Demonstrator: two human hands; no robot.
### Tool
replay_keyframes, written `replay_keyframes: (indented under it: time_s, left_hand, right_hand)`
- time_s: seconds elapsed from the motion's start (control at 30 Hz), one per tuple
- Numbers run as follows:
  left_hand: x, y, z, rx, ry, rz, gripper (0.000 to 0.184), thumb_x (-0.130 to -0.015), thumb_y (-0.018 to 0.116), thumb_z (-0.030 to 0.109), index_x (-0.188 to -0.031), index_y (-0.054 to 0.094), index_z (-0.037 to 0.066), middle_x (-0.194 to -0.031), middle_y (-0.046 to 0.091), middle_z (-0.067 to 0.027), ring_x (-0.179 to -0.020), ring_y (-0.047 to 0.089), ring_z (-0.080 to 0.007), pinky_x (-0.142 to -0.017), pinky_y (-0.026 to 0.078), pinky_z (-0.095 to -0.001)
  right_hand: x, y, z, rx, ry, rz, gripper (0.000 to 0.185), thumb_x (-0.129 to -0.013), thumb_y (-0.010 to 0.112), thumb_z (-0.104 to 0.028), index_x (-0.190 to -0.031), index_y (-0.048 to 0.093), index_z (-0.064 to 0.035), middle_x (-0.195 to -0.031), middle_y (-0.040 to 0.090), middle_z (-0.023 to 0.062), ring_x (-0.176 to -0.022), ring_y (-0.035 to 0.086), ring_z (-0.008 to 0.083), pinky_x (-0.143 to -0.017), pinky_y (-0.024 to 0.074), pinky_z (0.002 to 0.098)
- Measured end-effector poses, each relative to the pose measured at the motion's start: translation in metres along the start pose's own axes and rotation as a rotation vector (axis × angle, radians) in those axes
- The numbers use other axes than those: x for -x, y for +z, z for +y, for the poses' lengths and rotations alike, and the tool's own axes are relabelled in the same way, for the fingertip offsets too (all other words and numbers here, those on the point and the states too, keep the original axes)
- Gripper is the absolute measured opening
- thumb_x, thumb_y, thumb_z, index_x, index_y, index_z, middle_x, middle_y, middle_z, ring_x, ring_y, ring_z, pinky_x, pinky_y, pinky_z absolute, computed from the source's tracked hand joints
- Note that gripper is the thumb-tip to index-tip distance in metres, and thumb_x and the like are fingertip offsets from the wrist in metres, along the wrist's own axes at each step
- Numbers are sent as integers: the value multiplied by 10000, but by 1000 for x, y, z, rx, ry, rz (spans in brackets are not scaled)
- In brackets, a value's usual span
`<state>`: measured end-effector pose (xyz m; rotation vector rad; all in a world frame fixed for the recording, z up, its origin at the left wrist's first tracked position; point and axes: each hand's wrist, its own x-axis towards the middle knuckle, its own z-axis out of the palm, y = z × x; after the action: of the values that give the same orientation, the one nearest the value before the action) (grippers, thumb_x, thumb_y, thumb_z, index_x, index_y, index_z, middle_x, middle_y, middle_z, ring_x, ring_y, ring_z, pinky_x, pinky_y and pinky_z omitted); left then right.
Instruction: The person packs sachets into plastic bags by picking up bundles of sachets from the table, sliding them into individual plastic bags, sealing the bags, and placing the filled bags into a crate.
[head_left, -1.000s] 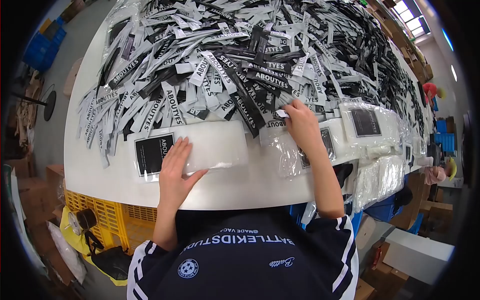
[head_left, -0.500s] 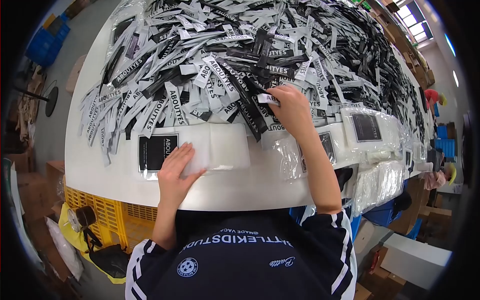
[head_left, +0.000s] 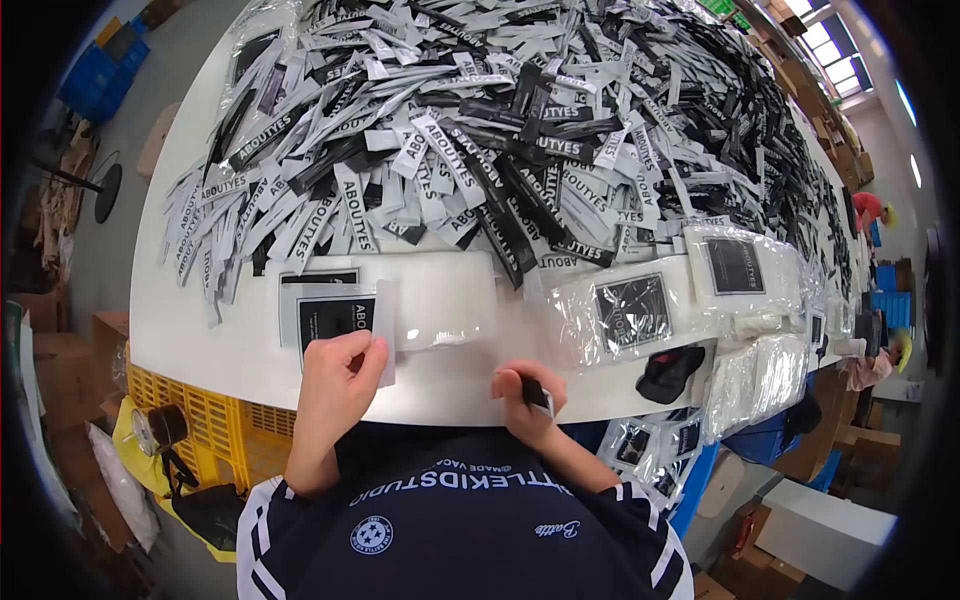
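My left hand [head_left: 342, 388] is closed on the edge of a flat plastic bag [head_left: 330, 318] with a black label, lifted and shifted off the stack of white bags [head_left: 435, 300] beneath it. Another black label shows just behind it. My right hand [head_left: 530, 405] is near the table's front edge, its fingers wrapped round a small dark stick packet [head_left: 538, 398] with a pale end. How many packets it holds is hidden. Beyond both hands lies a large heap of black and white stick packets [head_left: 440, 150] printed ABOUTYES.
Clear labelled bags [head_left: 630, 310] lie on the right of the white table [head_left: 220, 350], with a stack of filled bags [head_left: 755, 370] and a small black object [head_left: 670, 374] nearby. A yellow crate [head_left: 200, 420] stands below the left edge. People work farther right.
My right hand has drawn back from the heap to the front edge with a stick packet. My left hand has gone from lying flat to pinching the top bag, pulling it towards me.
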<state>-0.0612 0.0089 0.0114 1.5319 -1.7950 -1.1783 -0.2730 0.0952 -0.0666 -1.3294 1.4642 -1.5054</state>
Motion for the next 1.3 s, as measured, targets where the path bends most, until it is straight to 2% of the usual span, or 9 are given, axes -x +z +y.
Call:
replay_keyframes:
  time_s: [0.13, 0.3, 0.4, 0.5, 0.63, 0.8, 1.0, 1.1, 1.3]
  left_hand:
    - [-1, 11, -19, 259, -60, -3, 180, -859, 599, 96, -741, 577, -37, -570, 560, -13, -516, 464, -45, -461, 352, -219]
    - [11, 32, -10, 327, -79, -218, 213, -842, 659, 129, -724, 572, -26, -580, 603, -77, -532, 586, -95, -477, 418, -237]
    - [13, 50, -5, 237, 55, -168, 157, -795, 693, 109, -745, 610, -15, -590, 607, -91, -524, 600, -136, -488, 433, -254]
    - [11, 42, -5, 213, 109, -213, 117, -793, 695, 107, -802, 644, 2, -596, 599, -104, -510, 576, -153, -502, 433, -272]
    - [8, 40, -2, 326, 302, -256, 115, -796, 692, 105, -815, 644, 2, -647, 585, -118, -539, 545, -196, -510, 415, -295]
    - [7, 54, -2, 157, 319, -178, 133, -764, 699, 90, -748, 609, -7, -648, 563, -131, -556, 550, -281, -522, 433, -333]
    - [5, 45, -6, 156, 262, -423, 99, -751, 701, 59, -828, 663, 9, -698, 622, -102, -587, 578, -227, -554, 450, -296]
    - [7, 53, -12, 231, 366, -261, 85, -753, 687, 63, -769, 629, 2, -694, 588, -108, -628, 578, -272, -573, 457, -327]
    - [18, 57, 0, 99, 345, -24, 213, -612, 713, 72, -788, 614, 4, -776, 591, -141, -738, 589, -335, -616, 471, -390]
  right_hand:
    - [2, -2, 5, 166, -30, 11, 68, -848, 639, -54, -806, 603, -15, -585, 561, 54, -479, 540, 140, -468, 406, 259]
    - [-10, 8, -22, 116, 134, -149, 67, -846, 636, -81, -844, 620, -16, -619, 583, 79, -530, 578, 191, -516, 436, 280]
    - [-37, 29, -56, 203, 9, -181, 130, -834, 647, -86, -928, 638, 4, -724, 628, 110, -633, 615, 190, -577, 460, 287]
    - [-39, 20, -48, 44, 15, -311, 146, -859, 637, -99, -953, 666, 9, -813, 643, 57, -697, 587, 122, -612, 462, 263]
    - [-49, 1, -70, -46, 444, -478, 152, -848, 626, -63, -971, 657, 21, -846, 664, 114, -722, 631, 168, -648, 476, 275]
    - [-39, 13, -61, 152, -5, -325, 373, -697, 687, -33, -1065, 643, 7, -640, 564, 99, -534, 508, 166, -531, 401, 279]
    - [-53, -13, -64, 147, 494, -665, 337, -758, 662, -59, -1090, 619, -16, -917, 653, 161, -769, 644, 236, -684, 488, 304]
    - [-46, 0, -69, -32, 360, -531, 316, -783, 654, -61, -1094, 618, -21, -908, 655, 161, -774, 652, 223, -695, 490, 311]
    - [-29, 12, -54, 379, -109, -507, 505, -660, 673, -30, -1155, 580, -2, -813, 636, 153, -747, 628, 322, -654, 496, 372]
